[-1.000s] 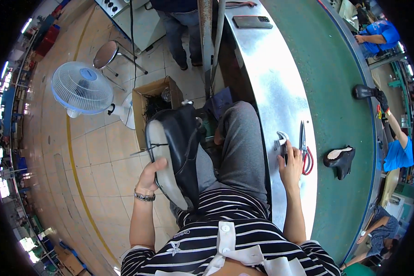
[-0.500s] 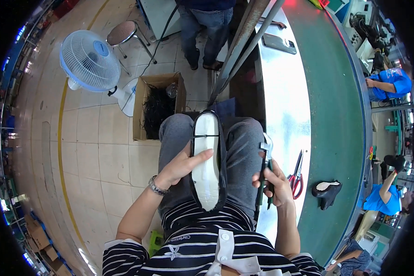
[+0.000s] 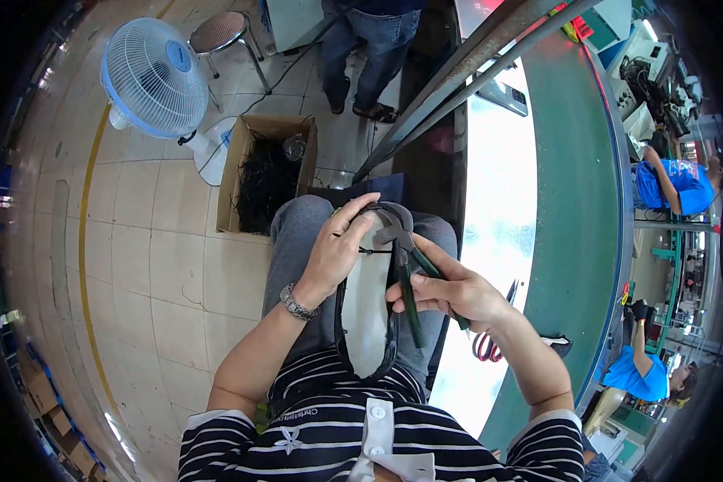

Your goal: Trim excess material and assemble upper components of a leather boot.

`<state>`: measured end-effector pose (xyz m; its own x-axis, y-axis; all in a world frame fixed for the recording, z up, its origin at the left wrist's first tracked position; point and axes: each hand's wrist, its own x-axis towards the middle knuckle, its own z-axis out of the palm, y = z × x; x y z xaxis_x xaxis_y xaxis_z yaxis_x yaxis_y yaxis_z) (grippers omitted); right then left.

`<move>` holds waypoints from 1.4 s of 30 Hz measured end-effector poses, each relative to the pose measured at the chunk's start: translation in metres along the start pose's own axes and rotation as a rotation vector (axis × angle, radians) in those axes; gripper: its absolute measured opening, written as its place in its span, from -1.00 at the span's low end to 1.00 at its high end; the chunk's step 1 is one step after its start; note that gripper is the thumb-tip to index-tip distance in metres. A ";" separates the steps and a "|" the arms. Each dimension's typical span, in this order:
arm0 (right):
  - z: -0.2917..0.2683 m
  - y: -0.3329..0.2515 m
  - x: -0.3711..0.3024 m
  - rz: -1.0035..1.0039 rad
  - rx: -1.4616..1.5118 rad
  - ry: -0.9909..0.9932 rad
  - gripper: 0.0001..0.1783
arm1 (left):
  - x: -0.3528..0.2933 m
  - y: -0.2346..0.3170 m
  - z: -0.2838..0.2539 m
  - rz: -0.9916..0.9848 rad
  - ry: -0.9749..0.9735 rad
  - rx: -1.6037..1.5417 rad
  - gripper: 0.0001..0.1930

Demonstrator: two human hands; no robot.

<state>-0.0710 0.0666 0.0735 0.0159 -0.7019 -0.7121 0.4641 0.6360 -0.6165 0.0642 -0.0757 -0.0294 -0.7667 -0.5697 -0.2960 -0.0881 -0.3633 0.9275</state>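
A black shoe upper with a white sole-shaped insole board lies bottom up across my lap, its long side pointing away from me. My left hand is closed round its far end, thumb and fingers near the rim. My right hand grips lasting pincers with dark green handles. Their grey metal jaws sit at the far right edge of the upper, close to my left fingers. Whether the jaws pinch the black material cannot be made out. A thin dark strand crosses the white board near that end.
Red-handled scissors and a phone lie on the pale bench to my right, beside a green belt. A slanting metal post rises ahead. A cardboard box of black scraps and a fan stand left. Other people are nearby.
My right hand has brought the pincers leftward from beside my thigh onto the upper's far edge. My left hand has shifted from the board's middle to its far end.
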 end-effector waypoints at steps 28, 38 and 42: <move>0.006 0.003 -0.018 -0.171 -0.813 0.185 -0.31 | 0.001 -0.004 -0.004 -0.030 0.034 -0.032 -0.62; 0.019 0.012 0.024 -0.654 -1.365 0.601 -0.22 | -0.001 0.009 -0.009 0.064 -0.001 0.353 -0.60; 0.022 0.000 0.010 -0.550 -1.516 0.513 -0.25 | -0.003 0.007 -0.015 0.060 -0.002 0.407 -0.58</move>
<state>-0.0514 0.0528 0.0734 -0.2563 -0.9534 -0.1590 -0.8935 0.2964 -0.3373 0.0760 -0.0876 -0.0251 -0.7793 -0.5793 -0.2390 -0.2876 -0.0081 0.9577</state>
